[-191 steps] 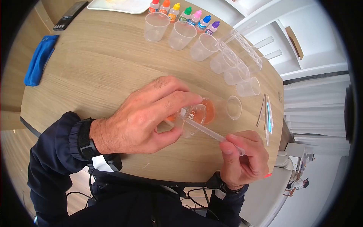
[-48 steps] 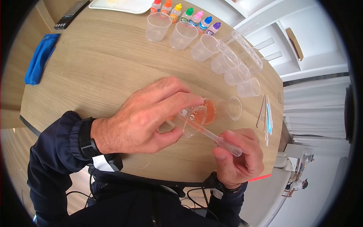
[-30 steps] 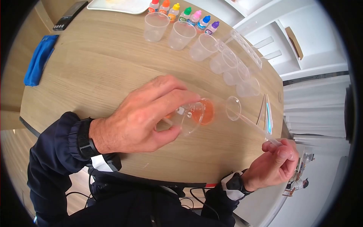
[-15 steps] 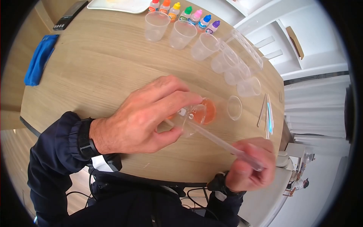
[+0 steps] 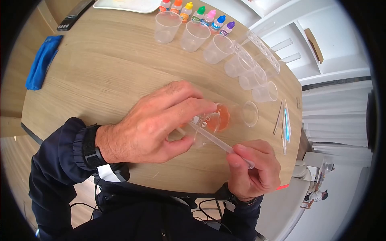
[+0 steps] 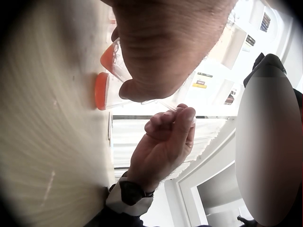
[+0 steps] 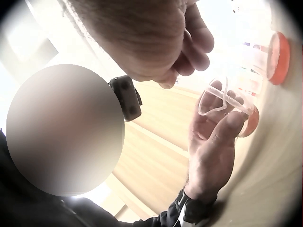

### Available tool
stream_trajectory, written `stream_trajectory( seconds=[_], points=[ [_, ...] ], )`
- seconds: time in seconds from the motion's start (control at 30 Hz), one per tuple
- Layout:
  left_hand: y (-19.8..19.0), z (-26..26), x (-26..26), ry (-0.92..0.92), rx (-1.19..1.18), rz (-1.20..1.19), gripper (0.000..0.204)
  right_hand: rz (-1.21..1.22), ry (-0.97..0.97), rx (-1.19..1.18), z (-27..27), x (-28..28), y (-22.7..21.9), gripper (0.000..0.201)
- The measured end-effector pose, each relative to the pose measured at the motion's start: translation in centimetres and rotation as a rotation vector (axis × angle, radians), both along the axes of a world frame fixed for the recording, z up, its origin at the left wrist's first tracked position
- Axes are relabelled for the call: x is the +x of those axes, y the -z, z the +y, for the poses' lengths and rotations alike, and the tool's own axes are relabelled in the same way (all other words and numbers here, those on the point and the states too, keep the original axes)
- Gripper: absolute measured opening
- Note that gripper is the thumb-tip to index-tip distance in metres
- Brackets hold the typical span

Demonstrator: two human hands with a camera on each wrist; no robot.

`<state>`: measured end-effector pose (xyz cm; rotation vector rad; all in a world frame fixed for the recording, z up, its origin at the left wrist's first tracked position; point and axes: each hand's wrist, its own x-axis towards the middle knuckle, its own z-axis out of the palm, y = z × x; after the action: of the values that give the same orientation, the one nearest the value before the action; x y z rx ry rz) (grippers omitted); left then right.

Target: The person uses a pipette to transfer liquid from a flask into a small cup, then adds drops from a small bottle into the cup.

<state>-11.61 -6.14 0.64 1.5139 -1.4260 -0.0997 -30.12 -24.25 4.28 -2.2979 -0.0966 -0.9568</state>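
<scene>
While the L hand, fingers curled, grips the tilted beaker near the cup on the desk, the R hand pinches the pipette, 1 end in the beaker; extra tilt could spill orange liq., & a hard squeeze might splash it.

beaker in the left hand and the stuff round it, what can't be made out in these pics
Head and left wrist views: the left hand covers part of the beaker.
Head view: the right hand hides part of the pipette.
Head view: labels on the bottles are too small to read.
Head view: the top edge cuts off the tray.
</scene>
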Motion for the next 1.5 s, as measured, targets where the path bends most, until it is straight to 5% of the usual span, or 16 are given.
stream_trajectory(
  seconds=[1.2,1.5],
  points=[
    [0.2,0.0,0.1,-0.022,-0.001,-0.028,0.071,0.034,0.004,0.152,-0.1,-0.9,0.2,0.047],
    [0.3,0.0,0.2,-0.047,0.002,-0.013,0.069,-0.421,0.247,0.302,-3.8,-3.7,-2.5,0.044]
  ],
)
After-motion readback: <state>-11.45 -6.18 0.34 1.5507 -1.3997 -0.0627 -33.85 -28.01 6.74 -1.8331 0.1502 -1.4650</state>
